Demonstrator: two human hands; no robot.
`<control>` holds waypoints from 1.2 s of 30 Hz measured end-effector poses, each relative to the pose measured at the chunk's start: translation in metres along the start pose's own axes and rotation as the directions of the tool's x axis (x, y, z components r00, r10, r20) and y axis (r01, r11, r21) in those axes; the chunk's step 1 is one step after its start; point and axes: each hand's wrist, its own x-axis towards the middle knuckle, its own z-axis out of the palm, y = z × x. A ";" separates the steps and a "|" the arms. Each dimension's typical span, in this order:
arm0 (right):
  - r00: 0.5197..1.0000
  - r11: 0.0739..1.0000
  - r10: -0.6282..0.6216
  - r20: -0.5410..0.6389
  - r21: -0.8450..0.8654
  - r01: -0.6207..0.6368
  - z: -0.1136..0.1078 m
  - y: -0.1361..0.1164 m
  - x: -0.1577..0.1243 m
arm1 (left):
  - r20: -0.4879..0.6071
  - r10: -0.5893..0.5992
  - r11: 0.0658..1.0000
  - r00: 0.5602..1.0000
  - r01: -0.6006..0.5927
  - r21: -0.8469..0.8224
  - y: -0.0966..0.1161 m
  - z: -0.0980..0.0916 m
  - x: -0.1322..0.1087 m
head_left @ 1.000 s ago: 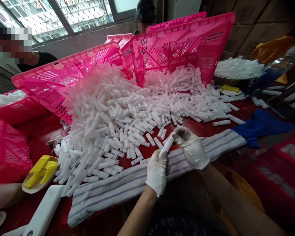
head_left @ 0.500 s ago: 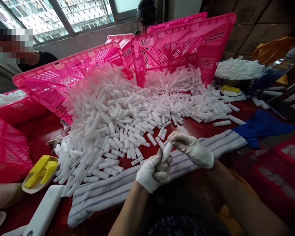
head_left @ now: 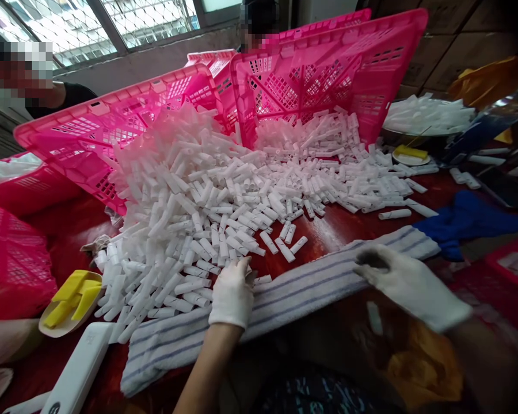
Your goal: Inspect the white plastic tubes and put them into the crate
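The left hand (head_left: 232,290), in a white glove, lies on the near edge of the big pile of white tubes (head_left: 224,195). Its fingers reach into the little tubes there and touch them, but I cannot tell if they are closed on one. The pile spreads across the red table (head_left: 328,230), from the near left up to the far middle.

The right hand (head_left: 408,282), also in a white glove, is over to the right, well apart from the left hand. It is blurry. Its fingers are spread out and hold nothing. A small white tube (head_left: 374,317) shows just below it, on its own in the air.

A striped towel (head_left: 285,296) lies along the near side of the table – both hands are over it or just beside it. Two pink baskets (head_left: 328,75) are tipped up at the far side, with tubes spilling out of them. A blue cloth (head_left: 466,221) sits on the right. On the near left is a small dish with yellow pieces (head_left: 71,299) and a white box (head_left: 75,374).
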 end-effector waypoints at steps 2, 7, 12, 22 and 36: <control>0.973 0.974 -0.225 0.048 0.000 0.226 0.030 -0.004 0.030 | 0.038 0.086 0.991 0.996 -0.089 0.103 0.002 0.003 0.016; 0.889 0.889 -0.391 0.239 -0.153 0.432 0.081 -0.006 0.082 | 0.287 0.417 0.851 0.863 -0.481 0.210 0.053 0.027 0.055; 0.984 0.983 -0.166 0.059 0.086 0.161 0.071 0.004 0.070 | 0.224 0.381 0.921 0.897 -0.390 -0.002 0.061 0.038 0.069; 0.999 0.591 0.041 -0.020 0.807 -0.008 0.064 -0.046 0.042 | 0.389 -0.188 0.005 0.902 0.397 -0.918 0.071 0.027 0.022; 0.988 0.747 0.123 0.094 0.646 -0.155 0.061 -0.049 0.048 | 0.290 -0.191 0.270 0.938 0.334 -0.903 0.084 0.025 -0.002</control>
